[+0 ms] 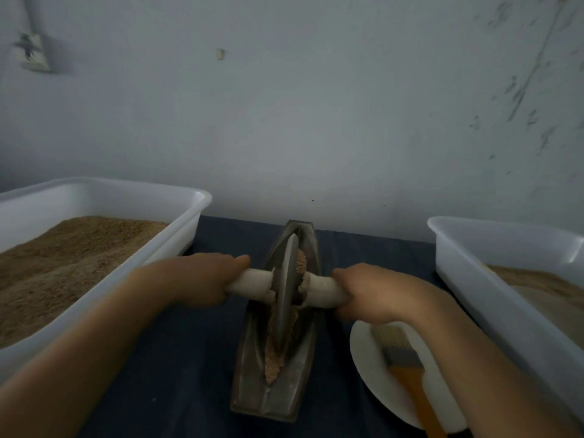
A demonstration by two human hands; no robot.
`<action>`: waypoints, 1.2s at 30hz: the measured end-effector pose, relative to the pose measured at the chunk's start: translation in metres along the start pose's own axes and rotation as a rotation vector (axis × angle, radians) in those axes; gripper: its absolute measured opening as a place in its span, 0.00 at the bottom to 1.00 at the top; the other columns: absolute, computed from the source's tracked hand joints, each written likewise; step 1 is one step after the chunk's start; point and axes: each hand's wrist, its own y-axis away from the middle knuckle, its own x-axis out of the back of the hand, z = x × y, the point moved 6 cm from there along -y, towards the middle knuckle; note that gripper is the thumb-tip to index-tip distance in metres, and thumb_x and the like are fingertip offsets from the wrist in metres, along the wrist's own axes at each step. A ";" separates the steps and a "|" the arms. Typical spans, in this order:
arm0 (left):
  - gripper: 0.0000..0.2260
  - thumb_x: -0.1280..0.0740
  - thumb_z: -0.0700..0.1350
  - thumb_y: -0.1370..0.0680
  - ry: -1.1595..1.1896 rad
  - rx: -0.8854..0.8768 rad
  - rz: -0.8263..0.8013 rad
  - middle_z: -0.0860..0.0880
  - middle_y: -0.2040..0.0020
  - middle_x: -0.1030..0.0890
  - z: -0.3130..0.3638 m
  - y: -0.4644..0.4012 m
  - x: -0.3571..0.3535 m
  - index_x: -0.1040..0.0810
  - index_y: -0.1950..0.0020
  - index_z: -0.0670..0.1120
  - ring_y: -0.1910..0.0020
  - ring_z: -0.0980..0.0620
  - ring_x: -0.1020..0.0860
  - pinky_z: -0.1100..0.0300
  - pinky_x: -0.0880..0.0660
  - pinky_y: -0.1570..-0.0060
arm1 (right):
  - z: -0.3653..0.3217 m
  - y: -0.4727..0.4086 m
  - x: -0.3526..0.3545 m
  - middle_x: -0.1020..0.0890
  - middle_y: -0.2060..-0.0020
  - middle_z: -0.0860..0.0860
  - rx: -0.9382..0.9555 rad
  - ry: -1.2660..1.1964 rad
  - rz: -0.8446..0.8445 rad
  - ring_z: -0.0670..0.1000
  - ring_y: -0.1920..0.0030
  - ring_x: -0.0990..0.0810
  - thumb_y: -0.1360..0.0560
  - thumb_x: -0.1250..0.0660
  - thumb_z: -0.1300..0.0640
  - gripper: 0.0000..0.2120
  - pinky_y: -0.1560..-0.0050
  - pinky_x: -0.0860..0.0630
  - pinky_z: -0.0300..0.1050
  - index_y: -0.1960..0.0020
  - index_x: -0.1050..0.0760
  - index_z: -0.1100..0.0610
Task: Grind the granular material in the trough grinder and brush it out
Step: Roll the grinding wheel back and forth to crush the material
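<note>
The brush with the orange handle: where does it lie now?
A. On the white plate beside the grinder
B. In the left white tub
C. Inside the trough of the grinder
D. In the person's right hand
A: the brush rests on the white plate, while the right hand grips the roller handle.

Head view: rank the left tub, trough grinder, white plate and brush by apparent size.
1. left tub, though it sits nearer the lens edge
2. trough grinder
3. white plate, partly hidden by the forearm
4. brush
</note>
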 end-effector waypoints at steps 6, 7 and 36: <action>0.15 0.36 0.42 0.22 0.047 0.003 -0.167 0.53 0.48 0.28 0.000 0.009 0.000 0.37 0.39 0.53 0.50 0.55 0.27 0.62 0.31 0.51 | -0.006 0.009 0.003 0.24 0.54 0.52 0.026 -0.010 -0.095 0.48 0.57 0.26 0.25 0.34 0.53 0.13 0.67 0.34 0.36 0.43 0.27 0.58; 0.15 0.36 0.42 0.22 0.044 0.005 -0.148 0.52 0.48 0.27 -0.001 0.006 0.000 0.37 0.40 0.52 0.50 0.55 0.27 0.62 0.31 0.51 | -0.004 0.007 0.002 0.24 0.53 0.52 0.023 -0.009 -0.081 0.47 0.57 0.26 0.25 0.33 0.53 0.14 0.67 0.34 0.35 0.43 0.28 0.57; 0.14 0.35 0.44 0.23 0.080 -0.024 -0.172 0.59 0.56 0.31 -0.001 0.010 -0.001 0.38 0.45 0.55 0.59 0.60 0.30 0.67 0.35 0.61 | -0.009 0.015 0.004 0.24 0.56 0.50 0.022 -0.011 -0.092 0.48 0.58 0.26 0.26 0.33 0.52 0.13 0.66 0.33 0.38 0.45 0.27 0.57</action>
